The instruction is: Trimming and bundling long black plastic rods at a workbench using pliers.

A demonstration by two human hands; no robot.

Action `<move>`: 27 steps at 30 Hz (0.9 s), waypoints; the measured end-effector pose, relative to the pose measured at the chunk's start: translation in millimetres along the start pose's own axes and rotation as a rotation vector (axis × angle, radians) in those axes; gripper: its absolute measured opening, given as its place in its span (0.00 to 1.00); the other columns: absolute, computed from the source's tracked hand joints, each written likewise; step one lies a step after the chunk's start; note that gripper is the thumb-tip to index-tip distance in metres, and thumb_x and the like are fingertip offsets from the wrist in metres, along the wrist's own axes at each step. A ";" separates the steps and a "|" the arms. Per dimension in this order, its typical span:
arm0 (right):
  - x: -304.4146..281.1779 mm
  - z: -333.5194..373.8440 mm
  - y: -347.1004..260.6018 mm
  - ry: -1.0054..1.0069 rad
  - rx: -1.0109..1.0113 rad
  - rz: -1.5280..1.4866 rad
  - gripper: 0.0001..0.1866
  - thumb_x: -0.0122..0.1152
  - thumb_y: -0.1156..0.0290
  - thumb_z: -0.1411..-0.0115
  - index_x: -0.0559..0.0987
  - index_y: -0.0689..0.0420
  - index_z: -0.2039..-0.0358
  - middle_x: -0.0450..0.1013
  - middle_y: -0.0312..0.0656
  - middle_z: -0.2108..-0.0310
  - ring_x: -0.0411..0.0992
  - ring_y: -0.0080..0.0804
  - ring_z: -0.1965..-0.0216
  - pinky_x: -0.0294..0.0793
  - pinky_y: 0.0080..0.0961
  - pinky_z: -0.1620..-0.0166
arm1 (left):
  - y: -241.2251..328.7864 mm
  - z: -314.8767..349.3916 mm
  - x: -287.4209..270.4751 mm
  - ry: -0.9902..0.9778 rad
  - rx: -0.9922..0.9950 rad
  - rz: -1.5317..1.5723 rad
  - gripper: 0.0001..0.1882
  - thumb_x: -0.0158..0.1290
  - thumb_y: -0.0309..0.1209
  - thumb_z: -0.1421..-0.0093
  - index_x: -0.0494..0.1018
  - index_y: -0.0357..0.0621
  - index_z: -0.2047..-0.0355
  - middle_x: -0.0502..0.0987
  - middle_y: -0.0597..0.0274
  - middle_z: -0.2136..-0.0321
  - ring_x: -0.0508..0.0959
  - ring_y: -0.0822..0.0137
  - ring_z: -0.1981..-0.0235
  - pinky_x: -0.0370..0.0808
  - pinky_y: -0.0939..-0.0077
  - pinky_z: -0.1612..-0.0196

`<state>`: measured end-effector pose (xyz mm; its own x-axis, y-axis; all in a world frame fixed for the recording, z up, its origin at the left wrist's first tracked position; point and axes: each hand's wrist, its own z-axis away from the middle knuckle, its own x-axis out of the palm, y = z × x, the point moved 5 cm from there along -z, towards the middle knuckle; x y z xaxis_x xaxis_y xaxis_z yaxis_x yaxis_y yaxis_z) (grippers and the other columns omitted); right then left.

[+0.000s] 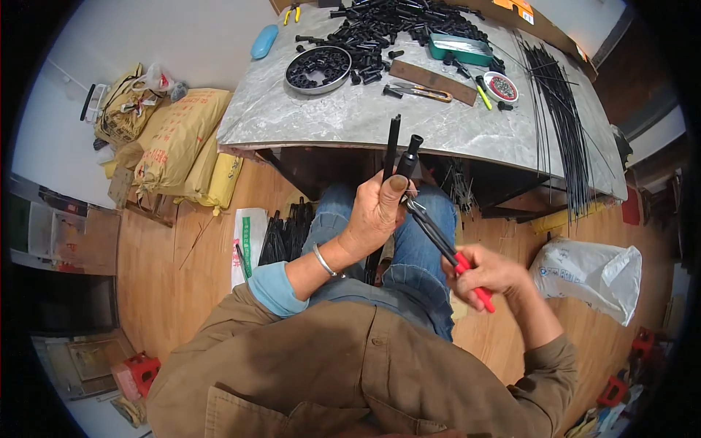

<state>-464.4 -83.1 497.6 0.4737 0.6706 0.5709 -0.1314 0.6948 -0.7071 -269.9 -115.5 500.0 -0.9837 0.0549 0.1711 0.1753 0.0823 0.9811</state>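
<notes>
My left hand (376, 212) is closed around a black ribbed assembly, its thumb pressed along the side. Above the fist rise a black tube-like end piece (411, 153) with a flared tip and a thinner black rod (393, 139). In my right hand (478, 277) is a pair of pliers (438, 237) with red handles, slanting up to the left. The jaws meet the assembly just beside my left fingers; what exactly they grip is too small to tell. Both hands are over my lap, in front of the table edge.
On the grey table (292, 120) lie piled black plastic parts (394, 29), a round metal tray (319, 90) of black pieces, thread snips (422, 93) on a brown plate (461, 89), and long black rods (562, 109). Yellow sacks (197, 139) stand left, a white sack (591, 277) right.
</notes>
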 end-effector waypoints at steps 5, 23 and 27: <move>14.0 14.6 -53.8 0.626 -0.685 1.466 0.16 0.55 0.65 0.38 0.69 0.62 0.55 0.71 0.38 0.81 0.69 0.25 0.85 0.69 0.22 0.79 | 0.4 -2.0 -0.8 0.029 0.038 0.016 0.34 0.43 0.64 0.42 0.68 0.39 0.69 0.62 0.71 0.87 0.62 0.81 0.88 0.59 0.85 0.86; 11.3 -3.4 -30.9 0.607 -0.385 1.109 0.13 0.50 0.73 0.38 0.71 0.60 0.53 0.70 0.39 0.76 0.67 0.22 0.84 0.67 0.21 0.77 | -0.7 -0.2 -9.7 0.013 -0.013 0.121 0.30 0.45 0.60 0.40 0.68 0.41 0.71 0.62 0.74 0.86 0.62 0.84 0.87 0.57 0.88 0.84; 9.6 -4.1 -2.4 0.220 0.004 0.176 0.16 0.51 0.63 0.35 0.72 0.63 0.54 0.70 0.39 0.78 0.68 0.25 0.83 0.71 0.23 0.79 | 5.9 1.2 0.4 -0.058 -0.007 0.131 0.29 0.44 0.60 0.39 0.68 0.41 0.71 0.63 0.74 0.86 0.62 0.83 0.87 0.57 0.88 0.85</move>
<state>-456.0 -79.5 503.1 0.6210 0.7090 0.3343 -0.2318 0.5735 -0.7857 -269.2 -113.8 505.7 -0.9484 0.1226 0.2924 0.3016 0.0640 0.9513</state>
